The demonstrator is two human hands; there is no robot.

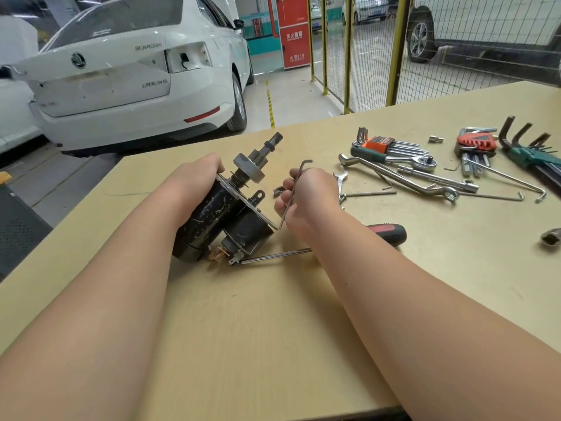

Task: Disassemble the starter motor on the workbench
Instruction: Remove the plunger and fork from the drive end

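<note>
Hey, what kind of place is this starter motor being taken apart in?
Probably a car repair or training workshop: a white car sits beyond the workbench, hex key sets and a ratchet lie on it, and yellow mesh fencing separates more parked cars.

White car (121, 95), yellow mesh fence (370, 56) (red cabinet (293, 31) between), pale floor (288, 95)

Both bare forearms reach forward. The left hand (194, 180) grips the starter motor (218, 214) from its left side; the right hand (306, 196), just right of it, apparently pinches a hex key (285, 215).
</note>
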